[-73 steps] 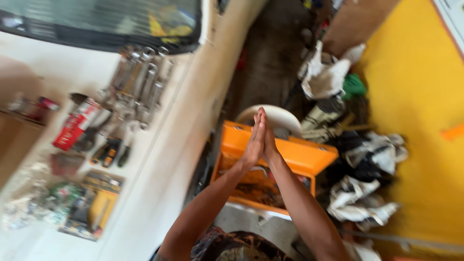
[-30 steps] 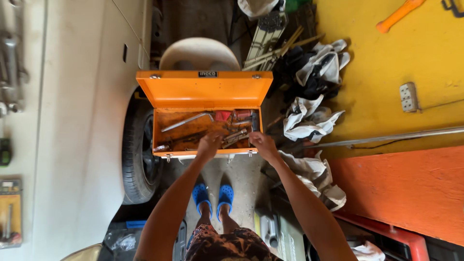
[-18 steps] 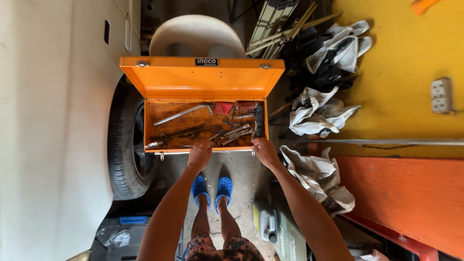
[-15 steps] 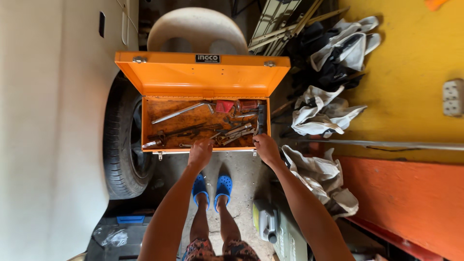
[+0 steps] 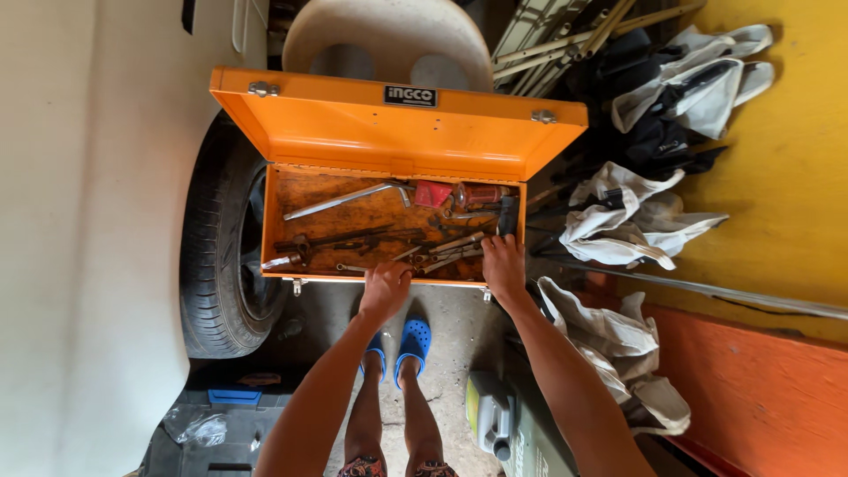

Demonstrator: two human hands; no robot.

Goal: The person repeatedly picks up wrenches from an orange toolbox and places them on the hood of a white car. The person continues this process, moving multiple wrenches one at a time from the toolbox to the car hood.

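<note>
Orange steel toolbox (image 5: 389,132) stands open on the floor just ahead of both hands. The left hand (image 5: 385,290) curls over its near front rim, fingers closed on the edge; the right hand (image 5: 504,265) rests at the right front corner, its grip loose, fingertips beside a black-handled tool (image 5: 507,215). Inside lie a long bent bar (image 5: 340,200), spanners and sockets, rusty and jumbled. A car tyre (image 5: 216,256) crowds the box's left side, rags (image 5: 632,221) its right; bare floor shows around the blue clogs (image 5: 413,340).
</note>
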